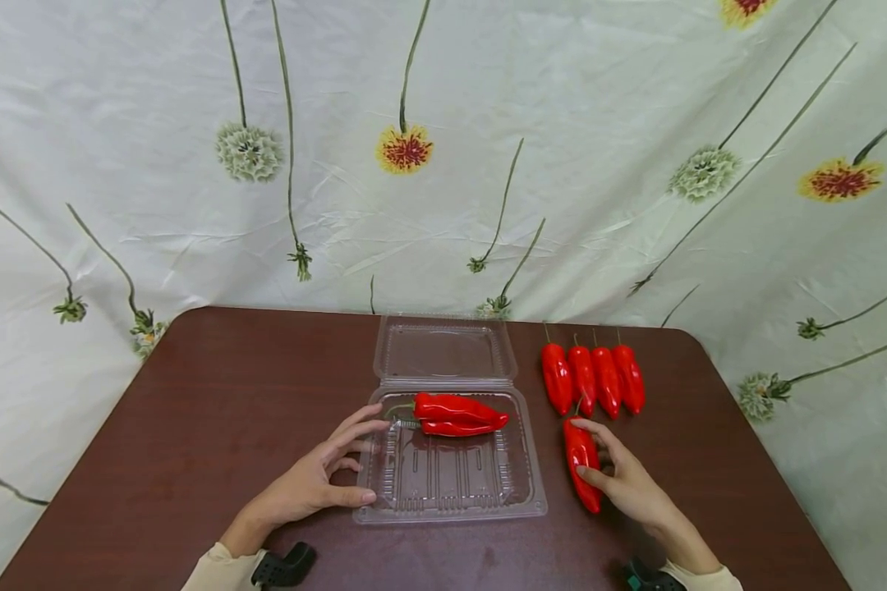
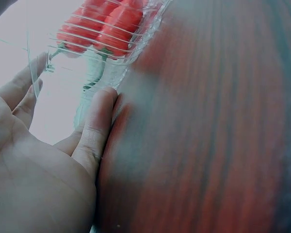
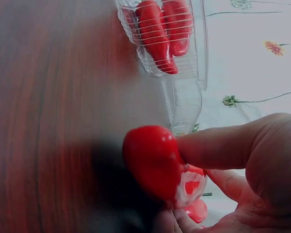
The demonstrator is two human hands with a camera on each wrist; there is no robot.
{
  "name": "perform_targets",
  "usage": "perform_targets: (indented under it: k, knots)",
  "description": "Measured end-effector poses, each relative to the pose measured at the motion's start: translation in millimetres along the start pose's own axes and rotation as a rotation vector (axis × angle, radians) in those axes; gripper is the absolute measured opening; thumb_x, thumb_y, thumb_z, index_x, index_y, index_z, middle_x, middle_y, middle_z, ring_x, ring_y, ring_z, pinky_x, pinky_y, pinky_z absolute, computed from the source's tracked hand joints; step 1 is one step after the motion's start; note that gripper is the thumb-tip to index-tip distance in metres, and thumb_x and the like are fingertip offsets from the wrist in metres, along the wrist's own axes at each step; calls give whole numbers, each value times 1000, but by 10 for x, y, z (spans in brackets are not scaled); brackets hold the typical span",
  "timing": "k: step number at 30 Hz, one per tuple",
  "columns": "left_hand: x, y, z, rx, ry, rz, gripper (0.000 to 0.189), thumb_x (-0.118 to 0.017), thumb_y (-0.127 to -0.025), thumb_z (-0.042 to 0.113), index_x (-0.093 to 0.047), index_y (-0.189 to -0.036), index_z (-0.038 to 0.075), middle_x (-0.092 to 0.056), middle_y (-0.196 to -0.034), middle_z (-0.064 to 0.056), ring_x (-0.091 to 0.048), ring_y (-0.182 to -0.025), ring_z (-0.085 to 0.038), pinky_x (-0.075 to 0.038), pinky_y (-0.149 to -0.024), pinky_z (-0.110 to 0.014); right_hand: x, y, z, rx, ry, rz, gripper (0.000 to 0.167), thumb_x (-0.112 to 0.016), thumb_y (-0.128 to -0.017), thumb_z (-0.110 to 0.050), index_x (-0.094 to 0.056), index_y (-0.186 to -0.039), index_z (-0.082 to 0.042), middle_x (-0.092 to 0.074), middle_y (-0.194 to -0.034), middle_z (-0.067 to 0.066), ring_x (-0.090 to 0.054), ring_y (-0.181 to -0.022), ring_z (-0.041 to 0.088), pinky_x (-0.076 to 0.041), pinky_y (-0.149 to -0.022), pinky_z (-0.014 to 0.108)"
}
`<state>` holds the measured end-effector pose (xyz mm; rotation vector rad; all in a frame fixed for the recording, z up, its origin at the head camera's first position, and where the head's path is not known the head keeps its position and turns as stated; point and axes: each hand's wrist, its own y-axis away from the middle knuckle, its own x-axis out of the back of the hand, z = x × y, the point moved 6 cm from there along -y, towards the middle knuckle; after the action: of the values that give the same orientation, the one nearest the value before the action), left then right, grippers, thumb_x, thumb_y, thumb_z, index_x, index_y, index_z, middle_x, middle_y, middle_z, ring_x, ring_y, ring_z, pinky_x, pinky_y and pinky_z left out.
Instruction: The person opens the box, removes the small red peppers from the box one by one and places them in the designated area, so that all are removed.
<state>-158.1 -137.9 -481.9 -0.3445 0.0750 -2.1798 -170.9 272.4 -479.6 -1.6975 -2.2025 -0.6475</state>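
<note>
A clear plastic clamshell box (image 1: 451, 515) lies with its lid (image 1: 446, 349) folded back toward the wall. Two red peppers (image 1: 461, 408) rest side by side in its far part, green stems to the left. My left hand (image 1: 314, 476) touches the box's left side, thumb and fingers spread and fairly straight. To the right of the box, my right hand (image 1: 628, 484) holds another red pepper (image 1: 580, 460) between thumb and fingers; its blunt tip shows in the right wrist view, with a shadow beneath it.
Several more red peppers (image 1: 593, 379) lie in a row at the table's back right, stems toward the wall. The dark reddish-brown table (image 1: 266, 369) meets a white cloth (image 1: 562, 123) printed with flowers at its far edge.
</note>
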Motion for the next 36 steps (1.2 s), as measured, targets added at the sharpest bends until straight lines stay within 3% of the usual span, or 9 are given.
perform_targets:
  k: [10,36]
  knots:
    - [-10,-2,-2,3,-1,-3,78,-74,-88,1,-32,-154,4,-8,-168,-10,-51,-129,-25,-47,-90,-32,59,-5,-19,3,20,33,64,-70,-89,0,-46,-146,-19,-40,-136,21,-47,-102,28,-48,-68,28]
    - [-6,7,8,4,0,-3,78,-73,-89,1,-32,-155,4,-7,-168,-10,-50,-129,-25,-47,-90,-32,111,41,-24,28,21,60,61,-71,-91,-5,-47,-145,-17,-35,-138,22,-45,-106,31,-48,-71,29]
